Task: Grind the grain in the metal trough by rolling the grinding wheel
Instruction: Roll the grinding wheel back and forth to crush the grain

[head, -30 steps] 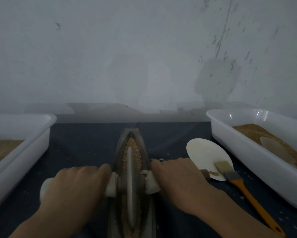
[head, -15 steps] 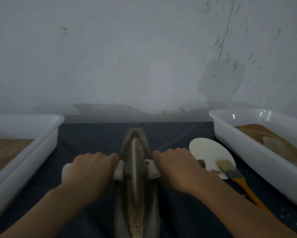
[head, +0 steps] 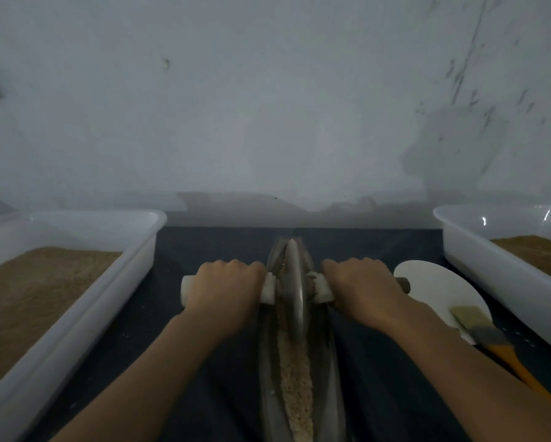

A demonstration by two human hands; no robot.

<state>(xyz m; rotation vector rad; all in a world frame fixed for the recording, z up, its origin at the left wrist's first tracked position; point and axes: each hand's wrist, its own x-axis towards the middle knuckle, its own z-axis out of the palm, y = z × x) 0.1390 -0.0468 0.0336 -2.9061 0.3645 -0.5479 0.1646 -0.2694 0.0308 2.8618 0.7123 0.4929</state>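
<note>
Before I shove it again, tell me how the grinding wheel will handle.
The grinding wheel looks like solid metal, so probably heavy and stiff. It stands on a thin edge in the metal trough, so it should roll readily along it, yet may tip sideways unless the left hand and right hand keep gripping its handles.

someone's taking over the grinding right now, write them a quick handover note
Hands: left hand and right hand each grip one end of the axle handle.
Things: grinding wheel stands in the metal trough at its far end. Crushed grain lies along the groove nearer the person. White tubs of brown grain sit on the left and on the right; a white disc and a brush lie right of the trough.
Done: the grain looks partly broken.
Left: probably roll the wheel back toward you and repeat until fine.
</note>
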